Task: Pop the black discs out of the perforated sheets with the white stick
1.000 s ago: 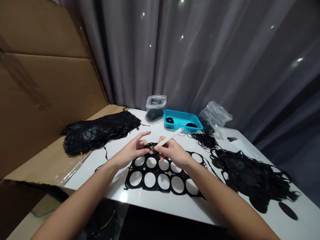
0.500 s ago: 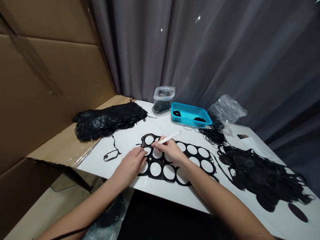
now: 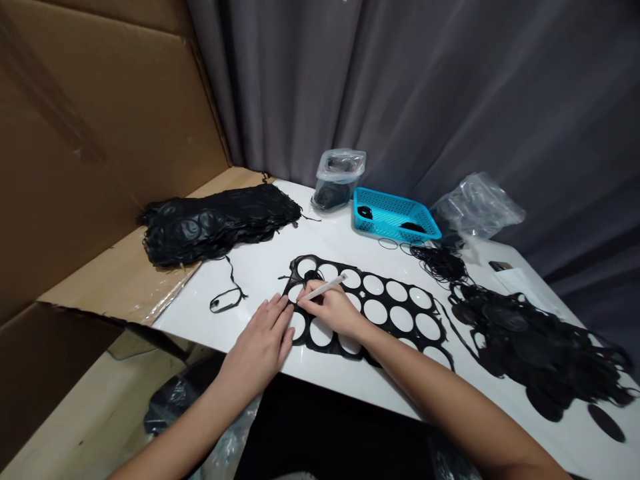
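A black sheet with rows of round holes (image 3: 362,294) lies flat on the white table. My right hand (image 3: 333,307) is closed round a white pen-like tool (image 3: 324,288), its lower end hidden by the fingers at the sheet's left part. Flat on the sheet's left edge rests my left hand (image 3: 263,337), fingers stretched out and holding nothing. Just above the right hand, a small dark piece (image 3: 313,275) shows at an upper-left hole.
Stacked black sheets (image 3: 220,223) lie at the back left, by a cardboard box (image 3: 100,120). Behind are a plastic container (image 3: 340,177), a blue basket (image 3: 395,217) and a clear bag (image 3: 480,203). Black scraps (image 3: 530,340) pile up at right; a black loop (image 3: 226,301) lies at left.
The view has shifted a little. My left hand's fingers have straightened and flattened on the sheet. My right hand, with the tool, has moved slightly left and down relative to the sheet.
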